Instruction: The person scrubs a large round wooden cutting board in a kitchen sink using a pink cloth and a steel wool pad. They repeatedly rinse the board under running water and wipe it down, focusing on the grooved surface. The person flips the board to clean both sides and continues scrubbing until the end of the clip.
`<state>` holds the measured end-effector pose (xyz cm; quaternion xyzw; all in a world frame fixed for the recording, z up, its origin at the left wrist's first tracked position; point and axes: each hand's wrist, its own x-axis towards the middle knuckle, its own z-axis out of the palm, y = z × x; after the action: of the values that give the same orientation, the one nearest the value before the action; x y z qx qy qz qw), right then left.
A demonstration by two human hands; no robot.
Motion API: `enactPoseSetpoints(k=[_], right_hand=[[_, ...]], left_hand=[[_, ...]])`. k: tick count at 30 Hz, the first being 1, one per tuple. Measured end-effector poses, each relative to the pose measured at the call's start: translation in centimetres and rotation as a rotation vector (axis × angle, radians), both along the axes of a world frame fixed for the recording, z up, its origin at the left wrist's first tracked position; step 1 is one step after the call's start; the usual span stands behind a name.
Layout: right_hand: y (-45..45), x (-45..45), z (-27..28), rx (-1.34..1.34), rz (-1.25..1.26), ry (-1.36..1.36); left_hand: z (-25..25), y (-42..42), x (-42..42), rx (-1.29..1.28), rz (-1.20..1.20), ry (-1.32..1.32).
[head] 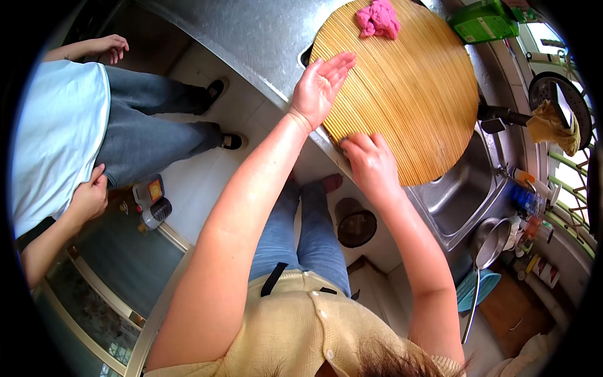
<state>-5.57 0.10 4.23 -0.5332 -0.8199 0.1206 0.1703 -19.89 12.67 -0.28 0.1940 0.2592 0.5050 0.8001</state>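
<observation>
A round ribbed bamboo mat or board (400, 94) lies over the counter and part of the sink. My left hand (322, 87) is over its left edge, palm turned up and fingers stretched out, holding nothing. My right hand (370, 160) is at the near edge of the mat, fingers curled down by the rim; whether they pinch the rim cannot be told. A crumpled pink cloth (378, 20) rests on the far part of the mat.
A steel sink basin (459, 193) is right of the mat, with a steel ladle or pan (490, 245) beyond. A green package (485, 22) stands at the back. A bin (356, 226) is on the floor. Another person (61, 136) stands at the left.
</observation>
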Motion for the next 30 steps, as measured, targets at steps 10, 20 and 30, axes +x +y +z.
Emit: enactPoseSetpoints(k=[10, 20, 30], right_hand=[[-0.6, 1.4, -0.6, -0.016, -0.159, 0.128], [-1.9, 2.9, -0.7, -0.066, -0.200, 0.125], [-6.1, 5.7, 0.6, -0.182, -0.287, 0.115]], left_hand=[[0.1, -0.5, 0.3, 0.040, -0.013, 0.085], [-0.6, -1.0, 0.7, 0.248, -0.030, 0.297], [-0.8, -1.6, 1.6, 0.734, 0.048, 0.832]])
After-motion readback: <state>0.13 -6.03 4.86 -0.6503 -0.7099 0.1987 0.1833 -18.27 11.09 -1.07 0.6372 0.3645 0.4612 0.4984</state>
